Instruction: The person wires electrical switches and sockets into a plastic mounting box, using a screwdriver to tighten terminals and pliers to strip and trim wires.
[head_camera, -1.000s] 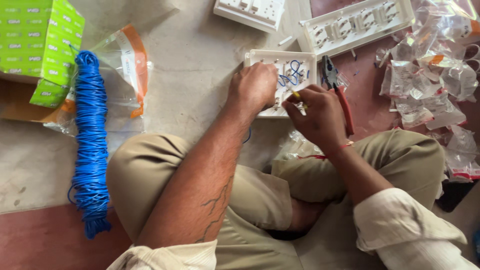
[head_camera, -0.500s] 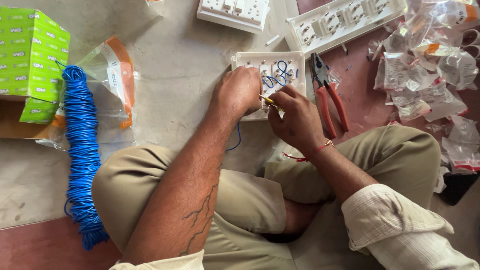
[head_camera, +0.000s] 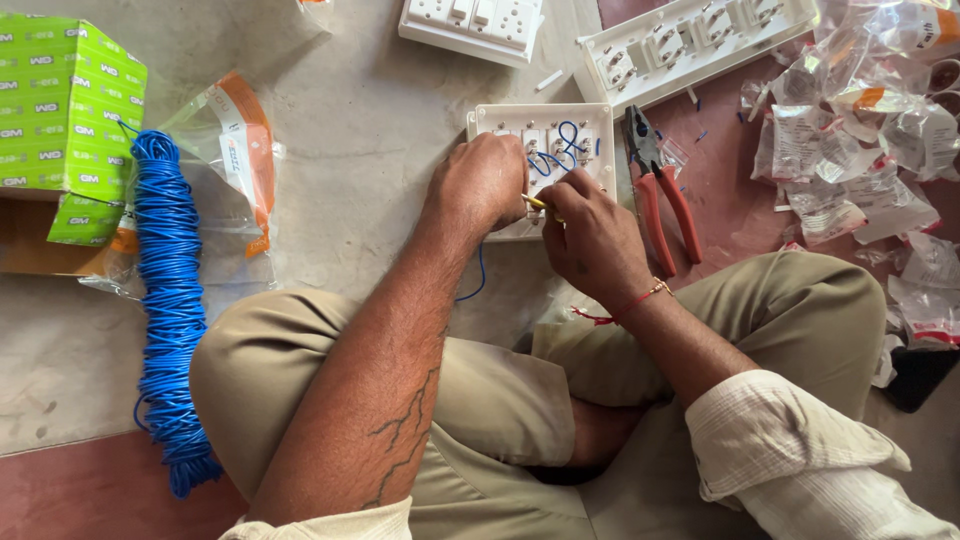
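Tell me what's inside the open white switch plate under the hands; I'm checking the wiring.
Inside the white switch plate, looped blue wires join switch backs. The left hand and right hand cover its lower part.

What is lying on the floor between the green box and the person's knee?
In the head view, a long coil of blue wire lies there on a clear plastic bag, between the green box and the person's bent left knee.

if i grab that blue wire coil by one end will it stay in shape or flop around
The blue wire coil would probably sag and swing: it is a long, loosely wound hank of thin strands lying stretched on the floor, with no visible ties. Loops may well slip loose, since stray ends already fan out at the bottom. It looks fairly dense, so likely heavier than its slim shape suggests.
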